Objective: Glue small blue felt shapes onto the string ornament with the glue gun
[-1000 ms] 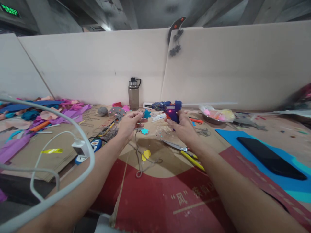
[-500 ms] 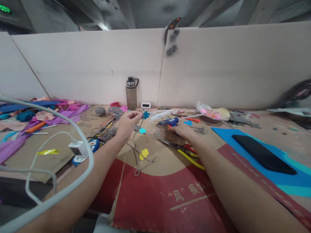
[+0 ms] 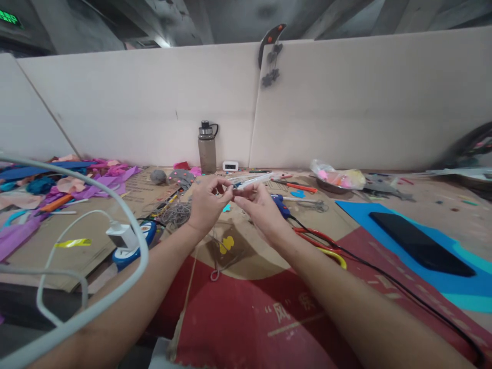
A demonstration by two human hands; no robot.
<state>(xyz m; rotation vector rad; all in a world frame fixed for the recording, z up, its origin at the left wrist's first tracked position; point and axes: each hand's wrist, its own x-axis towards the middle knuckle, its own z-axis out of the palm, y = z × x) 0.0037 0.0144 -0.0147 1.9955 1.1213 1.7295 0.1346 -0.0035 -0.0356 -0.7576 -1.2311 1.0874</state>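
My left hand [image 3: 206, 204] and my right hand [image 3: 258, 208] meet above the cardboard [image 3: 246, 266] at the middle of the table. Both pinch a small teal felt flower [image 3: 231, 192] between their fingertips; most of it is hidden by the fingers. A grey cord [image 3: 217, 256] hangs from it down to the cardboard. The blue glue gun [image 3: 280, 204] lies on the table just right of my right hand, its black cable [image 3: 384, 279] running toward me. A yellow felt flower [image 3: 225, 245] lies below my hands.
A grey water bottle [image 3: 206, 147] and a small white clock [image 3: 230, 166] stand at the white partition. Coloured felt scraps [image 3: 69, 179] pile up at the left. A white charger with its cable [image 3: 122, 233] lies near left. A black phone [image 3: 417, 244] rests on blue foam at right. Red and yellow scissors [image 3: 325, 246] lie beside my right arm.
My right hand put the glue gun down on the table and came left to join my left hand on the teal flower. The view shifted slightly.
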